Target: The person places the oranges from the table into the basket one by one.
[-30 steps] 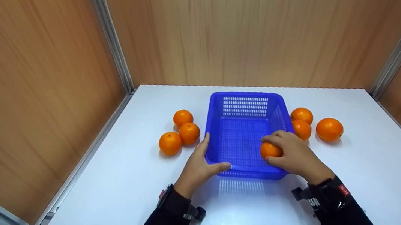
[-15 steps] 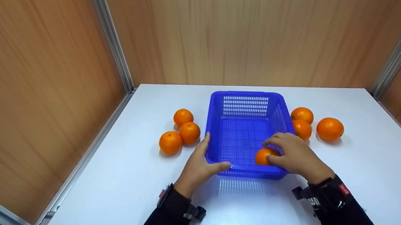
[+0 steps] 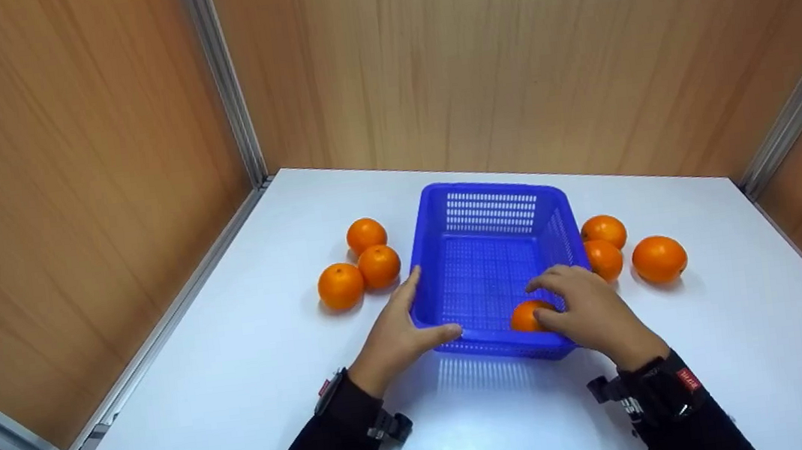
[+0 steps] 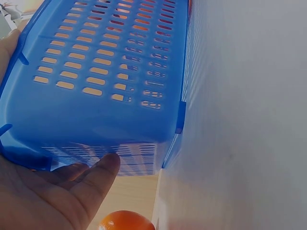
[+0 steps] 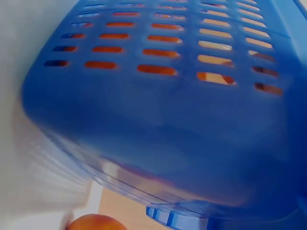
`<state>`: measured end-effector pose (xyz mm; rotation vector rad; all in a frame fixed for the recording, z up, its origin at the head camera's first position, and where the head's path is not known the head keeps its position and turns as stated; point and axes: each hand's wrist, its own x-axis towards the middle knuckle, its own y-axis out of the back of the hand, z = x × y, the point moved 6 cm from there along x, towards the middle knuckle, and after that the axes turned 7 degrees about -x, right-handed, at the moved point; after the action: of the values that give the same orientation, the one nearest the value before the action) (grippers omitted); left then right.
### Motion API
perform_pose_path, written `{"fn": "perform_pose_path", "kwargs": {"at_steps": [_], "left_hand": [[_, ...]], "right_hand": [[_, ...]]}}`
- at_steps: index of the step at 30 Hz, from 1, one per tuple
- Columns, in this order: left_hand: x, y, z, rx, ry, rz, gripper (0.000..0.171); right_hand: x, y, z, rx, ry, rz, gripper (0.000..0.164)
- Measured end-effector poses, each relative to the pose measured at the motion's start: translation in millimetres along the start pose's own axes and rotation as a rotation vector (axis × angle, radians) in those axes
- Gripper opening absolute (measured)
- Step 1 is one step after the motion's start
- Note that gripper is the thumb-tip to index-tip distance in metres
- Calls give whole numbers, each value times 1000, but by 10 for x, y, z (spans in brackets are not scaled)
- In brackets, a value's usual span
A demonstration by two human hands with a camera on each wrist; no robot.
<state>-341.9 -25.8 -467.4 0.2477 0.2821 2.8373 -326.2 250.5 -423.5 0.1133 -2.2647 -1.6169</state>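
A blue plastic basket [image 3: 489, 339] with slotted walls stands on the white table. My left hand [image 3: 399, 338] holds its near left corner, the thumb at the front rim and the fingers against the outside of the left wall. In the left wrist view, those fingers [image 4: 98, 179] lie along the slotted side of the basket [image 4: 86, 110]. Inside the basket's near right corner lies an orange [image 3: 527, 315]. My right hand [image 3: 592, 313] hovers over it with fingers spread apart, the thumb overlapping the fruit. In the right wrist view, orange colour shows through the slots, and the hand is hidden.
Left of the basket, oranges [image 3: 340, 286] sit in a group of three. To its right are three more oranges [image 3: 659, 259], two close against the basket wall. Wood-grain panels [image 3: 502, 55] rise behind the table and at both sides.
The orange has left the right hand's grip and gone down onto the basket floor, slightly left and nearer. The right fingers have spread. The left hand and basket have stayed put.
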Motion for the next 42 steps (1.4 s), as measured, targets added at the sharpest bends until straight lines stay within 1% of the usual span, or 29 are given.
{"fn": "perform_pose_path", "kwargs": {"at_steps": [4,6,7,9,10,11,12,13,14,16,19,20,21,23,25,28,30,33,37,40,42], "left_hand": [[-3,-19,-12,-12,13,3,127],[0,-33,-13,-8,9,2,127],[2,-42,-11,-7,7,0,127],[8,-55,2,1,-9,-5,127],[11,-59,8,5,-18,-8,127],[17,-62,12,8,-17,-9,127],[22,-64,15,11,-15,-10,127],[26,-64,17,14,-16,-11,127],[29,-63,16,16,-13,-9,127],[30,-57,2,16,-5,-4,127],[29,-50,-27,20,16,7,127],[30,-52,-36,23,20,8,127],[30,-57,-40,25,17,7,127],[34,-71,-43,23,17,5,127],[44,-86,-40,20,9,0,126],[64,-99,-27,16,-1,-3,126],[81,-100,-23,20,3,-2,126],[98,-94,-16,28,13,3,127],[101,-95,-22,31,28,9,128],[87,-94,-31,24,37,12,128],[79,-92,-34,17,41,15,128]], "right_hand": [[7,44,101,107,-13,21,37],[24,132,213,184,-28,80,40],[34,197,288,236,-45,124,41],[56,344,475,319,-109,225,44],[66,417,577,342,-153,272,46],[81,480,679,354,-198,306,48],[100,521,778,366,-245,318,51],[128,536,879,363,-287,314,54],[159,521,970,349,-326,285,58],[238,422,1121,320,-357,189,63],[342,176,1259,254,-306,33,71],[357,96,1282,224,-285,-9,73],[366,33,1296,187,-256,-31,73],[360,-57,1300,119,-218,-52,70],[339,-105,1286,99,-209,-57,62],[304,-118,1254,97,-205,-44,51],[279,-123,1230,113,-205,-45,47],[233,-136,1211,116,-213,-42,46],[152,-182,1227,139,-251,-85,56],[60,-183,1243,201,-331,-117,71],[-21,-138,1244,267,-408,-107,83]]}}
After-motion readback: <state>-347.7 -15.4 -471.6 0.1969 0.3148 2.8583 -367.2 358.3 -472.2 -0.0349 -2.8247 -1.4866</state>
